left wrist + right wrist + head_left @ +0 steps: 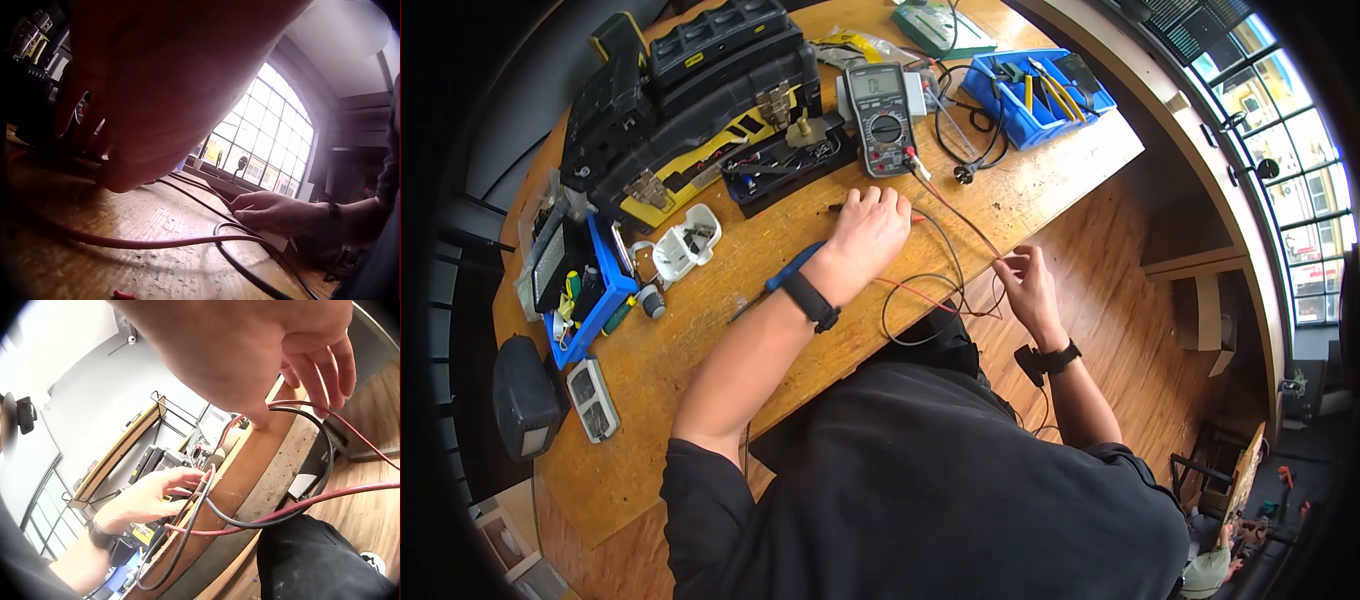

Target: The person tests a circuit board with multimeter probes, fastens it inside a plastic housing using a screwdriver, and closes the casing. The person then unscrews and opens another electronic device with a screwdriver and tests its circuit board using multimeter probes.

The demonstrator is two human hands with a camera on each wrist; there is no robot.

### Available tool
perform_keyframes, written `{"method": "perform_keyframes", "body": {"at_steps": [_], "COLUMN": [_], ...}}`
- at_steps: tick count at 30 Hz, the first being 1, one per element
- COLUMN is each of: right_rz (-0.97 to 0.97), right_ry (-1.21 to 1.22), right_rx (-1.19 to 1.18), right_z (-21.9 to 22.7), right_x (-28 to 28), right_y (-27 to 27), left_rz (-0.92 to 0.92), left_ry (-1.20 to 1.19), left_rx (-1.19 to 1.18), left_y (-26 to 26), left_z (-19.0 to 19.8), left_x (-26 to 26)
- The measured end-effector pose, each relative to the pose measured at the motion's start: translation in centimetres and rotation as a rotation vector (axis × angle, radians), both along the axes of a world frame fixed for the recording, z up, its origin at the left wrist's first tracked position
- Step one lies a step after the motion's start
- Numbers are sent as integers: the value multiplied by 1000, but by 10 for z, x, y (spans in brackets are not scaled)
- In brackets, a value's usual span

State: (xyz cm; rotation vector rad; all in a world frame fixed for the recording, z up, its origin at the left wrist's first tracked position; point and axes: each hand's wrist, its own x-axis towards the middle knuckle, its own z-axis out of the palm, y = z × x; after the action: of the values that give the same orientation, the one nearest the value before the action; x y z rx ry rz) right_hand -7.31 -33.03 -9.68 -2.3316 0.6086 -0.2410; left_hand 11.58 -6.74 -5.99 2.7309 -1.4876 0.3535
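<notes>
In the head view my left hand (868, 232) is low over the bench, its fingers around the multimeter's test probes. A dark probe end and a red probe (917, 218) stick out on either side; the palm hides the rest. Past the bench's front edge, my right hand (1030, 290) pinches the red and black test leads (294, 407) between thumb and fingers. The leads loop between both hands and run up to the multimeter (884, 120), which stands propped up with "OL" on its display. A blue-handled tool (795, 265) lies under the left forearm.
Behind the left hand are a black tray (765, 185) of small parts and a large black-yellow toolbox (690, 120). Blue bins hold pliers (1055, 95) at right and screwdrivers (570, 300) at left. A white open case (687, 245) lies between. Loose leads hang over the bench edge.
</notes>
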Motion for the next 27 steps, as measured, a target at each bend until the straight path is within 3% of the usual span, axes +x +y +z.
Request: {"method": "perform_keyframes", "body": {"at_steps": [1,4,7,9,10,12,17,19,22,25,27], "right_rz": [28,159,217,150,86,93,296,418,444,489,395], "right_ry": [-34,-36,-8,10,-96,-204,-499,-544,-407,-395,-145], "right_rx": [124,441,464,353,313,82,-365,-417,-546,-748,-1030], "right_z": [-4,-26,-22,-2,12,52,140,153,157,130,122], "right_x": [1,-1,-2,0,2,14,88,141,224,288,306], "right_y": [-4,-23,-37,-42,-42,-44,-55,-70,-92,-111,-109], "left_rz": [-15,-10,-49,-117,-118,-129,122,172,306,207,134], "left_ry": [-111,-137,-48,38,37,-82,-6,-162,-149,-216,-163], "left_rx": [-18,32,-19,-102,-96,-228,-433,-469,-431,-422,-385], "left_y": [-4,-8,-1,11,17,28,79,103,139,179,204], "left_z": [-7,-7,0,5,7,28,76,88,102,90,86], "left_x": [5,11,19,30,35,45,40,30,-15,-61,-95]}}
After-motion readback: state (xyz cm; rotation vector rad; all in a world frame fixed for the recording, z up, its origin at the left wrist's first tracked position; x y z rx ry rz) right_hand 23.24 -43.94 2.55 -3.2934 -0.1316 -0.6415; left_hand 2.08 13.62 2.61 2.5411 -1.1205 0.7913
